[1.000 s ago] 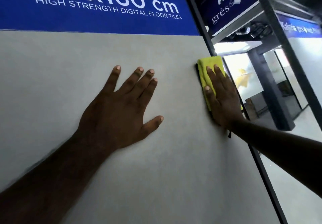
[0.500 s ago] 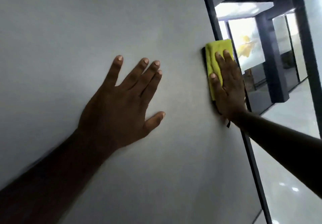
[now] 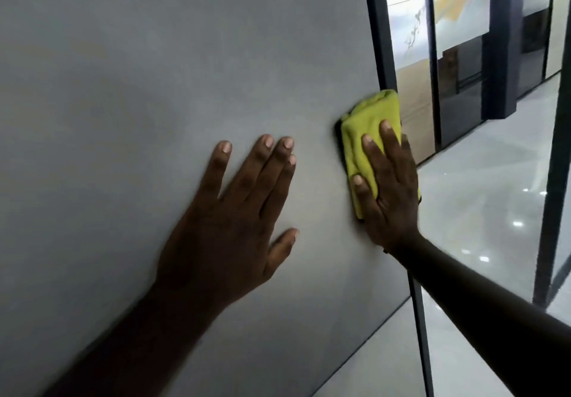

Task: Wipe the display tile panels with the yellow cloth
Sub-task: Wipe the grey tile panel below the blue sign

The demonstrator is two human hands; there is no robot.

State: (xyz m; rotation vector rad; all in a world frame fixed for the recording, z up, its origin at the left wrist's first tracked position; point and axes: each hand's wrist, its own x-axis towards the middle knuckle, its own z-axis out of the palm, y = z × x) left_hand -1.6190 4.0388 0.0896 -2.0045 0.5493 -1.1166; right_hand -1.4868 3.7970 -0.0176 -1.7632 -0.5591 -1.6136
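A person's left hand lies flat against a large matte grey tile panel, fingers straight and fanned, thumb splayed out toward the other hand, holding nothing. Just to its right, the right hand presses a folded yellow cloth against the same panel with straight fingers and an open palm, the thumb laid along the cloth's near edge. The cloth sits under that palm at the panel's right-hand border. Its bunched top pokes out past the fingertips and touches the dark metal frame post that runs along the panel's edge above and below the right hand. Both bare forearms reach in from the bottom of the view. Below the right wrist a thin seam crosses the grey surface at a slant. Beyond the right hand, past the post, lies a glossy pale floor dotted with light reflections. Farther off stand upright display panels with white and gold marbling. A second dark post stands at the far right.
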